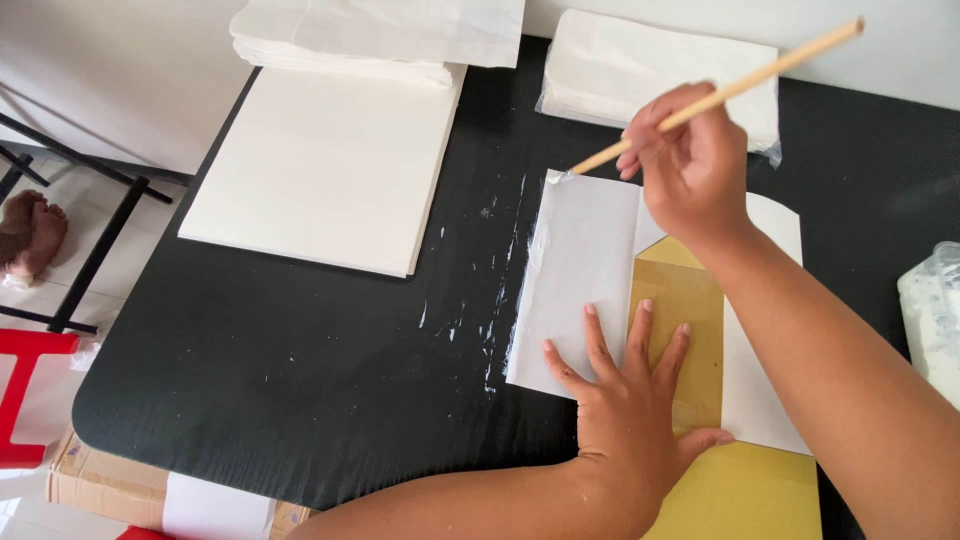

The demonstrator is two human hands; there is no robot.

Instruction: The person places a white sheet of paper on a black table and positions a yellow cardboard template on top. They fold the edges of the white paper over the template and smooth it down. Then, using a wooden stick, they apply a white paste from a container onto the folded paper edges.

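Nearest the camera, the left hand is lying flat with its fingers spread, pressing down a yellow-gold rectangular card template where it overlaps a folded sheet of white paper; the hand is open and gripping nothing. Both are lying on the black tabletop, right of centre. Just beyond, the right hand is closing its fingers around a slim, pale wooden stick, whose lower tip is touching the top-left corner of the paper. That corner and the paper's left edge are looking wet and glossy, and white smears are streaking the table just beside that edge. Judging by this, the gluing of the left flap is under way, with the stick at the top of the edge. The next move seems to call for a steady stroke along the margin while the flat hand is holding everything in place. Farther off, a large pad of cream sheets, a stack of white folded paper bags and a plastic-wrapped bundle of white paper are waiting.
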